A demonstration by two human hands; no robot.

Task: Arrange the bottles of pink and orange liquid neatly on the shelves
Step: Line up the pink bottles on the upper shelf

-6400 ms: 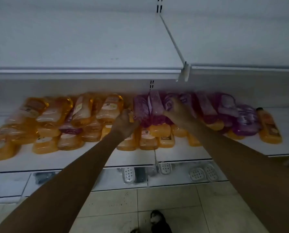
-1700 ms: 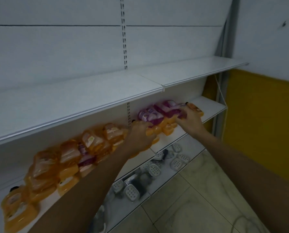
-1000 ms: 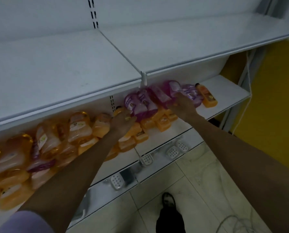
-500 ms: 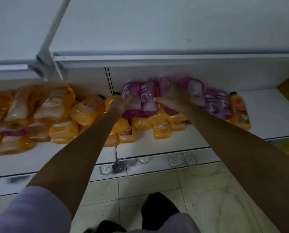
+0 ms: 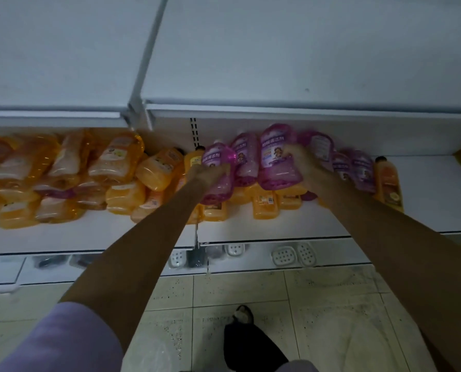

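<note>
Pink plastic filled both grips: our left hand curled round the left pink bottle, our right hand round the right pink bottle. Both had come forward off the orange bottles since a half-second earlier, so sorting had begun. The shelf lay bare rightward; the upper shelf lip hung close above.

Two hands, at least six pink bottles, four soap dishes
</note>
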